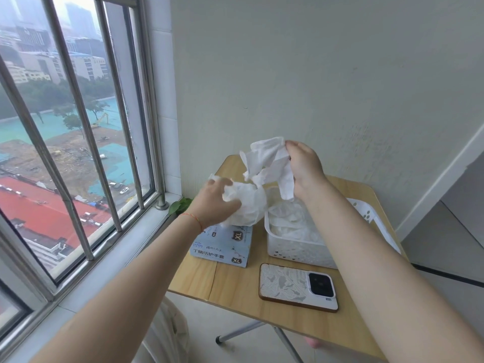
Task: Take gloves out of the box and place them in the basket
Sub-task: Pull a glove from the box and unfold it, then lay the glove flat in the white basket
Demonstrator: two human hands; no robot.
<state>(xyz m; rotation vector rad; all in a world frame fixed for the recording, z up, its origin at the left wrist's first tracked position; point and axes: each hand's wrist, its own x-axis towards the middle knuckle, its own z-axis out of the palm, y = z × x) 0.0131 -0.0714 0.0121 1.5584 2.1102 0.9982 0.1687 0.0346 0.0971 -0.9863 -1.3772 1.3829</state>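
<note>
Left hand (218, 203) grips a wad of white gloves (248, 205) over the box (222, 244) at desk (235, 284) left edge; right hand (303, 166) pinches another glove (269, 163) above the basket (296, 250).

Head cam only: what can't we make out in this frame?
- Glove box opening: hidden by the left hand and its glove bunch.
- Basket far right side: covered by the right forearm.
- Glove count in the right hand: crumpled white gloves, cannot tell.
- Small box print: too small.
</note>
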